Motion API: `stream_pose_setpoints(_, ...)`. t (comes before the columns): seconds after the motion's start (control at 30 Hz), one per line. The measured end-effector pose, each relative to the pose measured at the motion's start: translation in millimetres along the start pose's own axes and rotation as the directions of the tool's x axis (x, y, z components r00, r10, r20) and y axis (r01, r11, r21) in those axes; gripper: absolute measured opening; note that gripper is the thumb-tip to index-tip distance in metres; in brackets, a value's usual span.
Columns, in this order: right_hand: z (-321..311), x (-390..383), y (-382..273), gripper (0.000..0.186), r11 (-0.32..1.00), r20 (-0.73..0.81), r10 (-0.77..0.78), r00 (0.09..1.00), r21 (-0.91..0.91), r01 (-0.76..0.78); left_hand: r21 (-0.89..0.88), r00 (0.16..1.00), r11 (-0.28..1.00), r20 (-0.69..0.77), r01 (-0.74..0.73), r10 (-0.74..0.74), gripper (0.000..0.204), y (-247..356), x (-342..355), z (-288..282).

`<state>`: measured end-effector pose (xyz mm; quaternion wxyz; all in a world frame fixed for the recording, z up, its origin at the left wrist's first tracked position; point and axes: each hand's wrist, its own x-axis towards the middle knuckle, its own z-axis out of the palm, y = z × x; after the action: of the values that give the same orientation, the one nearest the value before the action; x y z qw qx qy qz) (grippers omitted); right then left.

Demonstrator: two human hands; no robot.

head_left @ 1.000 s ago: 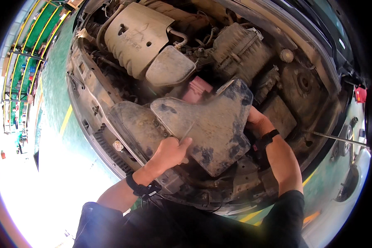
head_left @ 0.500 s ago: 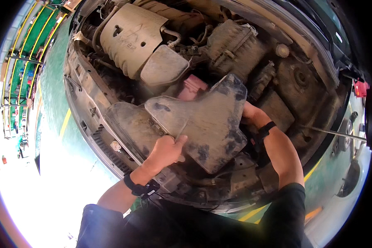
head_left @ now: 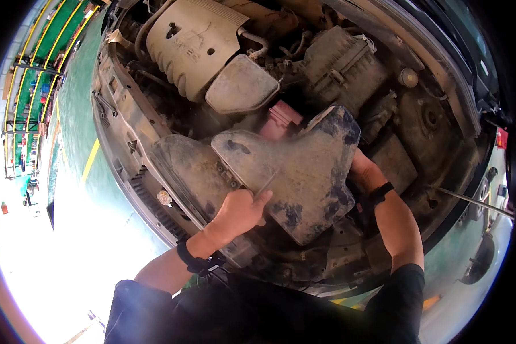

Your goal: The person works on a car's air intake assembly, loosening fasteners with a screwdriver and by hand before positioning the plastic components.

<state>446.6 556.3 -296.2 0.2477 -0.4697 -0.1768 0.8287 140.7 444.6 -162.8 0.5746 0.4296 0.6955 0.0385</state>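
Pinching the near-left edge of a broad, dusty grey-brown plastic panel with curved sides (head_left: 307,178) with the left hand (head_left: 238,211), thumb on top, knuckles bent. Meeting the panel's right edge with the right hand (head_left: 368,171); cannot tell how firmly, with fingers hidden behind that edge. Lies aslant over the near part of the engine bay, overlapping a flat, dust-brown moulded cover (head_left: 192,169) on the left. Leaves a dark gap past the far edge, around a dull red ribbed box (head_left: 281,120), and sits just beside a dusty rectangular block (head_left: 393,163) on the right. Can make out raised lettering, dulled by dust, on a tan moulded plastic engine cover (head_left: 198,49). Compared with half a second ago, has kept the same hold, with panel and engine parts now slightly farther right in view.
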Motion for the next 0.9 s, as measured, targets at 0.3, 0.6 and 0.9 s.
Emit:
stream_pose_setpoints(0.3,4,-5,-9,0.033,0.994,0.04,0.042,0.998,-0.106,-0.038,0.044,0.993,0.996,-0.081,-0.078,0.081,0.066,-6,0,4)
stream_pose_setpoints(0.6,-6,4,0,0.032,0.945,0.003,-0.093,0.996,-0.314,0.089,0.044,0.996,0.996,-0.043,-0.08,0.082,0.067,4,-6,-2)
stream_pose_setpoints(0.9,1,-71,-43,0.02,0.798,-0.316,-0.286,0.905,-0.602,0.042,-0.186,0.988,0.981,0.153,0.055,-0.026,0.059,8,-32,-17)
